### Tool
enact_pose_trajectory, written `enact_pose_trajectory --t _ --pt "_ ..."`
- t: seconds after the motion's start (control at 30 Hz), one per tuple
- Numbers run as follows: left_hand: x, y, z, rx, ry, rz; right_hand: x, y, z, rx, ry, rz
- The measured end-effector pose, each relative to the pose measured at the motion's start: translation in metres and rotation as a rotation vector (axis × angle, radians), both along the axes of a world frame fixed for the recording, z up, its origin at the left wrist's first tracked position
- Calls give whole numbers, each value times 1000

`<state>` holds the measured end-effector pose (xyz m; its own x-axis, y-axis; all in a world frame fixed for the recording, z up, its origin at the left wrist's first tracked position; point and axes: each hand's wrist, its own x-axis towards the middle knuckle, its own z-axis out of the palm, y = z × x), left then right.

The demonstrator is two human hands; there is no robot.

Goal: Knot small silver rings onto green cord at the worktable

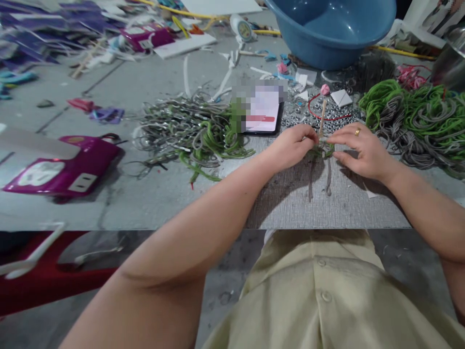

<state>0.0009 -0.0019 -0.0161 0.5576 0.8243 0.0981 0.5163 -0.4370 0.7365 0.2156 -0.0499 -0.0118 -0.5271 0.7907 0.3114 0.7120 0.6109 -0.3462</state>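
Note:
My left hand (300,143) is closed in a pinch on a short piece of green and grey cord (322,151). From the other side my right hand (363,148), with a ring on one finger, holds the same cord between thumb and forefinger; the exact grip is partly hidden. Two grey cord ends (329,179) hang down toward me on the table. A thin wooden stick (322,116) stands up just behind the fingertips. Beyond it lie a red cord (319,115) and a small pink ball-like piece (325,89).
Left of my hands lies a pile of green cords with metal parts (189,128), beside a phone (261,111). Bundled green and grey cords (417,121) are at right. A blue basin (327,43) stands behind scattered metal pieces (298,118). A purple device (69,167) sits far left.

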Motion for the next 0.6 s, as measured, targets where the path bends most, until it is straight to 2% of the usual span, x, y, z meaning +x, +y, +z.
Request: enact_pose_trajectory --t 0.1,0.2,0.27,0.4,0.43,0.5,0.6 --pt "0 1 -3 17 2 0 -13 -10 2 78 -5 172" --pt "-1 1 -3 49 22 -2 -25 -17 1 9 -119 314" --pt "-1 1 -3 69 41 -5 -28 -19 2 -78 -242 260" --pt "0 0 -2 57 62 2 -24 -17 4 -132 -484 -127" --pt "0 0 -2 51 62 3 -23 -16 3 -113 -505 -176" --pt "0 1 -2 43 54 9 -21 -16 2 -27 -476 -137" --pt "1 1 -2 46 35 11 -24 -19 -3 178 -365 102"
